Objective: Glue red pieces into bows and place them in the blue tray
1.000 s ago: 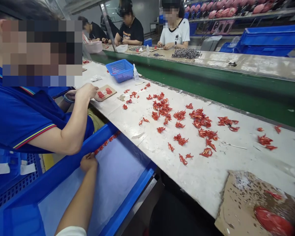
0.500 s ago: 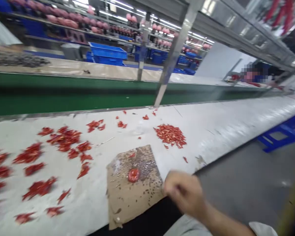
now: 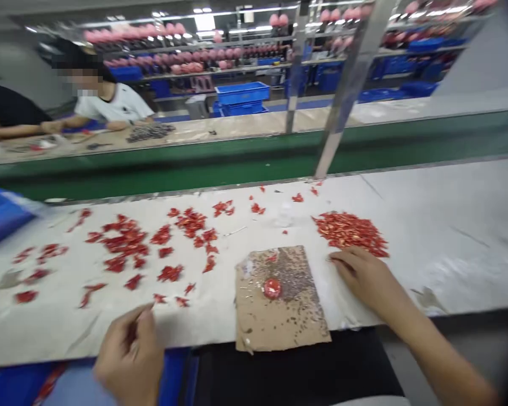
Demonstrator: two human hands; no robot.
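My left hand (image 3: 129, 352) is at the table's near edge, thumb and fingertips drawn together beside a small red piece (image 3: 159, 299). Anything in that pinch is too small to tell. My right hand (image 3: 366, 279) pinches at the near side of a dense heap of small red pieces (image 3: 350, 230); what its fingertips hold cannot be made out. Between the hands lies a stained brown cardboard sheet (image 3: 258, 327), overhanging the near edge. On it sits a round, glossy red blob (image 3: 272, 288). Loose clusters of pointed red pieces (image 3: 125, 239) spread over the left of the table.
A green channel (image 3: 220, 173) runs behind the white table (image 3: 440, 225), with a metal post (image 3: 342, 90) rising at the back. A blue bin (image 3: 2, 217) stands at the left. Across the channel, two people work near a dark pile (image 3: 150, 131). Stacked blue crates (image 3: 242, 96) stand beyond.
The view has swung left, bringing my left hand and the blue bin into sight. My right hand has moved from beside the cardboard's near corner forward to the red heap.
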